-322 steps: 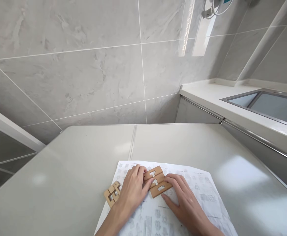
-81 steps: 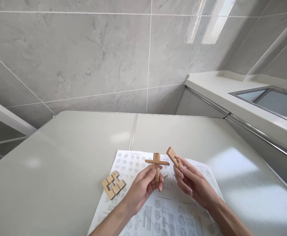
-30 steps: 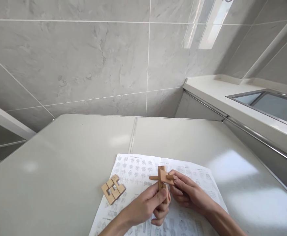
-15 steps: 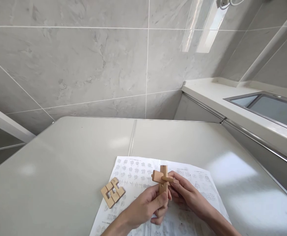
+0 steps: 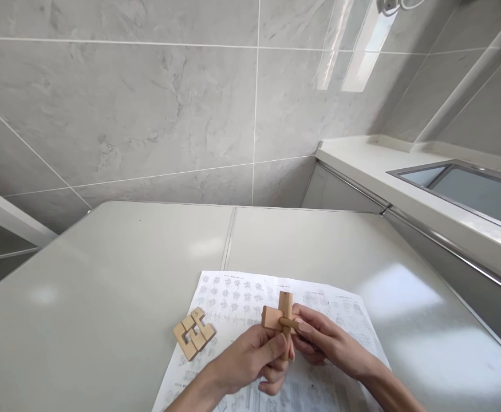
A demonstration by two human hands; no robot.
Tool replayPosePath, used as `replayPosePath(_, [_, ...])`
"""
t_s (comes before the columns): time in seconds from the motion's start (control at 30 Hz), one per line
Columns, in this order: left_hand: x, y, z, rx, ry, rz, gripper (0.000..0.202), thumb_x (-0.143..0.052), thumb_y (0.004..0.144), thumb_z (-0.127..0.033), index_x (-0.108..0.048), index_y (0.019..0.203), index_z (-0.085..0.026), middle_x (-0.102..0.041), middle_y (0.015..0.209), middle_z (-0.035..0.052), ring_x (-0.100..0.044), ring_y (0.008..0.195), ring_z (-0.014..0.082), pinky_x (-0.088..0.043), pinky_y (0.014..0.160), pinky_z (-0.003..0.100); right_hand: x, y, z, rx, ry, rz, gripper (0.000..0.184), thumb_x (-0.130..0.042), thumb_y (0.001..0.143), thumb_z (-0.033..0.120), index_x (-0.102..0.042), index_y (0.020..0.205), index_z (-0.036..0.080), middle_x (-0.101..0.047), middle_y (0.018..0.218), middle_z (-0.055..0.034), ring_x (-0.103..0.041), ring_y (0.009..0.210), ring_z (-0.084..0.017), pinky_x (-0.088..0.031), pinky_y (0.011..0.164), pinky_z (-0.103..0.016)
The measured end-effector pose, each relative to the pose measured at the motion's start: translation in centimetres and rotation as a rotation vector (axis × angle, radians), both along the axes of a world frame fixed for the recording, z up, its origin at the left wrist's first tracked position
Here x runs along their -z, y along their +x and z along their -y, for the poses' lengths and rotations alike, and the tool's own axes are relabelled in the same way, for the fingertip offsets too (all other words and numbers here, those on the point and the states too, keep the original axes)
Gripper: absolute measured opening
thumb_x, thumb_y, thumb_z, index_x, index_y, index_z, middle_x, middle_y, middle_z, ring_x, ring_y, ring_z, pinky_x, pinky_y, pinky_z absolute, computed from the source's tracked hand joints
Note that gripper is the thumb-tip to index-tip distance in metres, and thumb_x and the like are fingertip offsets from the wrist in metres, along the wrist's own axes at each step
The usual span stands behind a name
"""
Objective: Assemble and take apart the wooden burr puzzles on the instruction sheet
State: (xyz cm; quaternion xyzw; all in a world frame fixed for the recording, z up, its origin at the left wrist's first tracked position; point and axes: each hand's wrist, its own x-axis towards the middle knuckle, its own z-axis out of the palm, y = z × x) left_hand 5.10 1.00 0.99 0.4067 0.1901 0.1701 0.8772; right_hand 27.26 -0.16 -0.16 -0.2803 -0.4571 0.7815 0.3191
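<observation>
A small cross of interlocked wooden puzzle pieces (image 5: 279, 316) is held upright above a printed instruction sheet (image 5: 233, 297). My left hand (image 5: 254, 360) is closed around its lower stem from below. My right hand (image 5: 323, 343) pinches the piece that sticks out to the right of the cross. A second cluster of wooden pieces (image 5: 193, 333) lies flat on the table at the sheet's left edge, a hand's width left of my left hand.
The grey table (image 5: 104, 286) has a seam down its middle and meets a tiled wall behind. To the right runs a white counter (image 5: 374, 166) with a steel sink (image 5: 473, 186) set in it.
Flat pieces under both hands were lifted and joined. The piece in my right hand went into the cross held by my left. Since half a second ago the cross has lowered slightly.
</observation>
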Motion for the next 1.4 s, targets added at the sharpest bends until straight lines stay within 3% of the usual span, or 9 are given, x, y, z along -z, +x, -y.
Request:
replayPosePath(0.33, [-0.3,0.0,-0.4,-0.037,-0.079,0.053,0.049,-0.065,0.099,-0.065,-0.053,0.088,-0.018,-0.022,0.058,-0.0135,-0.017,0.041,0.0046,-0.026,0.040,0.022,-0.7,0.2,0.1,-0.028,0.012,0.084,0.035,-0.057,0.108,0.054,-0.058,0.098,0.020,-0.058,0.070,0.0034,-0.044,0.053,-0.010,-0.033,0.054,-0.026])
replayPosePath(0.47, [-0.5,0.1,-0.2,-0.043,-0.015,0.051,0.053,-0.077,0.089,-0.066,-0.055,0.090,-0.018,-0.033,0.058,-0.0128,-0.023,0.043,0.0038,-0.029,0.042,0.021,-0.1,0.2,0.0,0.001,-0.027,-0.003,0.038,-0.058,0.108,0.052,-0.065,0.096,0.016,-0.058,0.067,0.0019,-0.042,0.051,-0.009,-0.031,0.052,-0.025])
replayPosePath(0.57, [-0.5,0.1,0.0,-0.016,0.025,-0.013,0.052,-0.086,0.083,-0.059,-0.059,0.094,-0.016,-0.045,0.062,-0.0103,-0.030,0.045,0.0033,-0.033,0.045,0.021,0.2,0.5,0.3,0.154,-0.126,-0.095,0.041,-0.060,0.107,0.050,-0.064,0.083,0.016,-0.051,0.063,0.0036,-0.035,0.049,-0.007,-0.028,0.050,-0.024])
replayPosePath(0.77, [-0.3,0.1,0.2,0.031,0.092,-0.105,0.048,-0.087,0.082,-0.056,-0.062,0.094,-0.016,-0.052,0.066,-0.0077,-0.041,0.049,0.0050,-0.037,0.050,0.021,0.5,3.4,2.3,0.493,-0.297,-0.185,0.028,-0.071,0.102,0.041,-0.064,0.089,0.017,-0.044,0.074,0.0048,-0.026,0.054,-0.007,-0.032,0.051,-0.020])
replayPosePath(0.93, [-1.9,0.0,0.6,0.028,0.308,-0.260,0.041,-0.084,0.085,-0.052,-0.065,0.096,-0.017,-0.058,0.073,-0.0038,-0.049,0.062,0.0089,-0.041,0.060,0.023,1.4,5.8,3.5,0.674,-0.444,-0.338,0.021,-0.080,0.095,0.031,-0.063,0.097,0.019,-0.038,0.075,0.0066,-0.026,0.053,-0.006,-0.039,0.048,-0.016])
replayPosePath(1.13, [-4.2,-3.0,2.7,-0.290,0.782,-0.711,0.027,-0.059,0.104,-0.045,-0.066,0.094,-0.022,-0.063,0.085,0.0014,-0.058,0.079,0.0171,-0.047,0.075,0.029,2.2,6.8,2.9,0.753,-0.495,-0.439,0.025,-0.079,0.093,0.019,-0.056,0.100,0.022,-0.039,0.078,0.0061,-0.034,0.052,-0.007,-0.043,0.045,-0.014])
replayPosePath(1.2, [-3.7,-4.9,3.5,-0.513,0.988,-0.887,0.022,-0.057,0.104,-0.043,-0.066,0.096,-0.024,-0.065,0.092,0.0036,-0.061,0.086,0.0208,-0.050,0.082,0.034,2.6,6.9,2.5,0.753,-0.489,-0.451,0.023,-0.078,0.094,0.019,-0.055,0.101,0.022,-0.040,0.078,0.0060,-0.035,0.053,-0.007,-0.045,0.045,-0.014])
replayPosePath(1.3, [-2.0,-7.8,4.4,-0.805,1.178,-1.114,0.023,-0.066,0.097,-0.045,-0.065,0.112,-0.028,-0.064,0.122,0.0090,-0.060,0.117,0.0315,-0.053,0.096,0.045,2.9,6.9,2.2,0.753,-0.495,-0.479,0.022,-0.077,0.096,0.020,-0.056,0.100,0.022,-0.041,0.079,0.0058,-0.037,0.054,-0.007,-0.047,0.046,-0.015])
replayPosePath(1.4, [-0.4,-9.9,4.8,-0.849,1.178,-1.292,0.046,-0.071,0.092,-0.050,-0.058,0.131,-0.030,-0.056,0.143,0.0104,-0.055,0.132,0.0364,-0.055,0.101,0.052,2.7,6.6,2.1,0.751,-0.512,-0.494,0.019,-0.077,0.097,0.023,-0.057,0.100,0.021,-0.041,0.079,0.0056,-0.036,0.054,-0.007,-0.048,0.046,-0.016])
